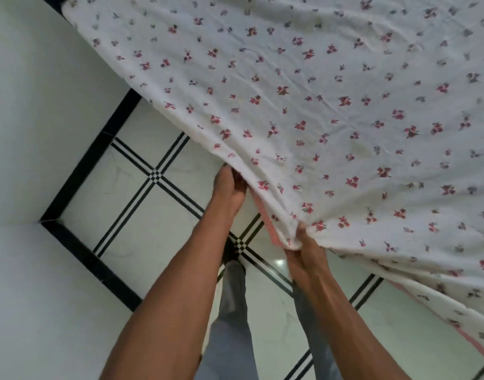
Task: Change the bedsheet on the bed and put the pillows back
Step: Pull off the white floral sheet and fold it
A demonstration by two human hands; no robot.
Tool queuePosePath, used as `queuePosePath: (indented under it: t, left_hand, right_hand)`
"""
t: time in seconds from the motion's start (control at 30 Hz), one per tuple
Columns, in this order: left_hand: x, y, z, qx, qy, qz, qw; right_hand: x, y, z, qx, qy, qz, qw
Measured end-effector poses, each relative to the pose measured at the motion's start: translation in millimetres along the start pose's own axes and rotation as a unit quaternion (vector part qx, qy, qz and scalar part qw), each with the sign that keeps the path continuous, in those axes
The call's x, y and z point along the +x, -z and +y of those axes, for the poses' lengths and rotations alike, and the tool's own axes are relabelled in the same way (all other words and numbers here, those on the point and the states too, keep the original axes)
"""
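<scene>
Item 1: bedsheet (331,111). White cloth, small red and grey flower print, pink trim along the hem. Spread flat over the bed, corner hanging off toward the floor; creased lightly near that corner. Bed itself fully hidden under the cloth.

Item 2: left hand (230,187). At the sheet's hem, on the side edge just beyond the corner. Fingers tucked under the cloth and mostly hidden; appears to grip the edge, exact hold not visible.

Item 3: right hand (304,248). At the sheet's corner, fingers curled round a bunched fold with the pink trim showing beside it. Close to the left hand along the same edge.

Item 4: tiled floor (158,220). Below the sheet's hanging corner; white glossy tiles with black striped lines. Grey trouser legs and 1 dark foot beneath the hands.

Item 5: wall (38,91). White, black skirting, left of the sheet, meeting a 2nd wall at a corner.

Pillows: none in view.

Risks, judged: uneven pull from 2 hands set close together likely to drag the sheet askew on the bed; a hard tug likely to rumple the flat spread; a loose left-hand hold likely to drop the hem onto the floor; a glossy tile underfoot a possible slip while leaning in.
</scene>
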State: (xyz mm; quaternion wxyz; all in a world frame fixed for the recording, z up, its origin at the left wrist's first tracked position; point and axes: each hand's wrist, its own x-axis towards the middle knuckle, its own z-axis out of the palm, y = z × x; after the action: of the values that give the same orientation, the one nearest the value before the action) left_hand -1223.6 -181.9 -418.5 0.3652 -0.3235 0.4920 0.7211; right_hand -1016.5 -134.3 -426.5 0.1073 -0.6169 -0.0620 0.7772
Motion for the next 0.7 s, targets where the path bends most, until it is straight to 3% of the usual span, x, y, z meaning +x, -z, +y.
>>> queuePosePath:
  t: [0.1, 0.17, 0.3, 0.4, 0.57, 0.7]
  left_hand:
    - [31, 10, 52, -0.039, -0.022, 0.050, 0.998]
    - [33, 29, 76, -0.034, -0.016, 0.038, 0.999]
    - [6, 65, 86, 0.115, -0.003, -0.044, 0.992]
    - [6, 96, 92, 0.167, 0.016, -0.039, 0.985]
    - [49, 95, 156, 0.082, 0.059, -0.065, 0.993]
    - [102, 62, 235, 0.027, 0.035, -0.056, 0.997]
  right_hand:
    - [-2, -26, 18, 0.046, 0.007, 0.005, 0.999]
    - [-9, -63, 38, 0.014, 0.001, -0.010, 1.000]
    - [-13, -175, 66, -0.024, 0.023, -0.087, 0.996]
    - [2, -238, 72, 0.009, 0.041, -0.080, 0.996]
    - [7, -257, 76, 0.027, 0.037, -0.078, 0.996]
    - [10, -256, 91, 0.049, 0.023, -0.031, 0.998]
